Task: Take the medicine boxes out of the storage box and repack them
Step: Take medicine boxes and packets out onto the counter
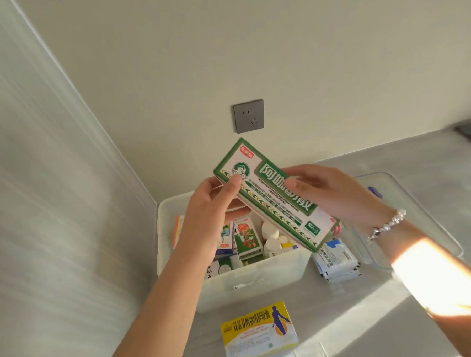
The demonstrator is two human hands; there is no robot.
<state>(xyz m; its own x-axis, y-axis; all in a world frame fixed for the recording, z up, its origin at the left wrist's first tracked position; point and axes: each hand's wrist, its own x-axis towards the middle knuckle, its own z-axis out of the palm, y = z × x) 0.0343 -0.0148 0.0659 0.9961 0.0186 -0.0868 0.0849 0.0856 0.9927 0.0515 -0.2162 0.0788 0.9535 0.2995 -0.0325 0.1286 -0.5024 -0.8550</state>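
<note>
A long green-and-white medicine box (273,195) is held tilted in the air above the translucent storage box (261,275). My left hand (211,207) grips its upper left end, thumb on the front. My right hand (330,192) holds its right side, with a bead bracelet on the wrist. Inside the storage box stand several medicine boxes (247,239) and white bottles (271,240). A yellow-and-white medicine box (259,332) lies flat on the table in front of the storage box.
A stack of white-and-blue sachets (337,260) lies right of the storage box. The clear lid (410,212) rests farther right on the grey table (372,321). A wall socket (249,116) is behind; a wall stands at the left.
</note>
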